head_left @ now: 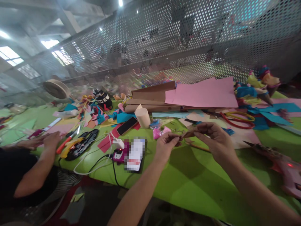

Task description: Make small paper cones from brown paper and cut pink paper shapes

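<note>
My right hand [215,138] is closed in a pinch on a small folded piece of brown paper [188,133], held just above the green table [188,185]. Facing it, my left hand [166,145] pinches at the paper's other end; its fingertips partly hide that end. A thin brown stick [199,147] lies on the table beneath my hands. Just beyond my left hand sits a small pink plastic packet [160,133]. To the right of my right hand, a pink glue gun [288,174] with a lit red light rests on its side.
Left of my hands lie a phone [135,155], a purple power strip [119,154] with cables and a darker phone [127,126]. A cream roll [142,118] stands behind. Pink sheets [204,92] lean on a perforated screen [164,47]. A co-worker's arm [39,169] is at left.
</note>
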A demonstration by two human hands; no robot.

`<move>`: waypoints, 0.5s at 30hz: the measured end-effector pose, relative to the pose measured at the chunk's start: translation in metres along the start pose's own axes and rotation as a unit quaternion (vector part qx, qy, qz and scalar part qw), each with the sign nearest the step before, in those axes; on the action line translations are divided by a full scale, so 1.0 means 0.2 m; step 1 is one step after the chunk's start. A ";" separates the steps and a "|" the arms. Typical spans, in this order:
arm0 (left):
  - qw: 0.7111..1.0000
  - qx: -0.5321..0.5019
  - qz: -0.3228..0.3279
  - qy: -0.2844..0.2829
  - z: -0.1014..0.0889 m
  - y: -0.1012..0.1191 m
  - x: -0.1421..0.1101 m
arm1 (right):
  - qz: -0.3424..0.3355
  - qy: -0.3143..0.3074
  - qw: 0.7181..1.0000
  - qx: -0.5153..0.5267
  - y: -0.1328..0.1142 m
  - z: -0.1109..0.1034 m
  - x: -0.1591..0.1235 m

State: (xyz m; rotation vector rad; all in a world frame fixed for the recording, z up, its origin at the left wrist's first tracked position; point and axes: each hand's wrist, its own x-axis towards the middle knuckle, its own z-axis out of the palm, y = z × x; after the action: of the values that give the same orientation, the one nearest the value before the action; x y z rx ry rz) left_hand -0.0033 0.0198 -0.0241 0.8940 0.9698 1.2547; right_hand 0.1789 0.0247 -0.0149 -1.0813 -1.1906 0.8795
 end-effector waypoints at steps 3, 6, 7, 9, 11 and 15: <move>1.000 0.001 -0.003 0.001 0.00 0.00 0.01 | -0.017 -0.007 1.000 -0.010 0.00 0.00 0.00; 1.000 0.000 -0.003 -0.001 -0.01 -0.01 0.01 | -0.033 -0.013 0.999 -0.031 -0.01 0.00 -0.01; 1.000 0.006 -0.003 -0.004 -0.01 -0.01 0.01 | -0.039 -0.015 0.998 -0.041 -0.01 0.00 -0.01; 0.999 0.033 0.005 -0.017 -0.01 0.00 -0.01 | -0.052 -0.018 0.997 -0.062 -0.02 -0.01 -0.01; 0.995 0.085 0.032 -0.037 -0.01 0.02 -0.03 | -0.067 -0.024 0.995 -0.073 -0.03 -0.01 -0.02; 0.971 0.208 0.079 -0.084 0.00 0.07 -0.07 | -0.080 -0.042 0.994 -0.068 -0.02 0.00 -0.03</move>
State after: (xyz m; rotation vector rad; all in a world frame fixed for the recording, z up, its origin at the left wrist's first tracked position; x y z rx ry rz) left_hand -0.0082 0.0076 -0.0101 1.4065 1.0586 1.1020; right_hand 0.1785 0.0180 -0.0124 -1.0497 -1.4025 0.7347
